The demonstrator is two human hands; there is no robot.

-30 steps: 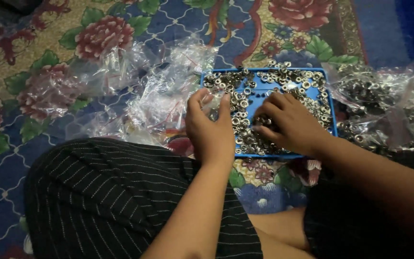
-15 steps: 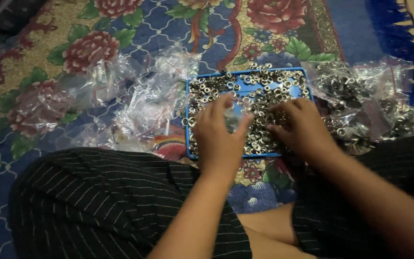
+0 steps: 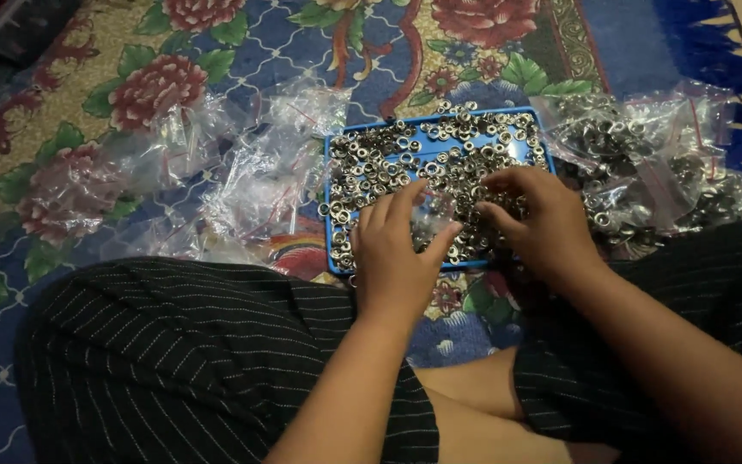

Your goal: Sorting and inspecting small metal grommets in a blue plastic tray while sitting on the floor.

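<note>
A blue tray [image 3: 329,176] lies on the floral carpet in front of my crossed legs, filled with several small silver metal rings [image 3: 388,159]. My left hand [image 3: 392,258] hovers over the tray's near left part, with a small clear plastic bag [image 3: 431,225] held between thumb and fingers. Just to its right, my right hand [image 3: 538,219] rests on the heap, its fingertips pinched down into the rings beside the bag's mouth.
Crumpled empty clear bags [image 3: 251,189] lie left of the tray. Clear bags filled with metal rings [image 3: 637,163] are piled to its right. My knees in black striped shorts [image 3: 173,361] frame the near side. The carpet's blue fringe [image 3: 697,43] runs at the far right.
The view has shifted, so the tray now sits nearer the centre. Both hands have drawn closer together over the tray's near edge, the right hand's fingers moving towards the bag.
</note>
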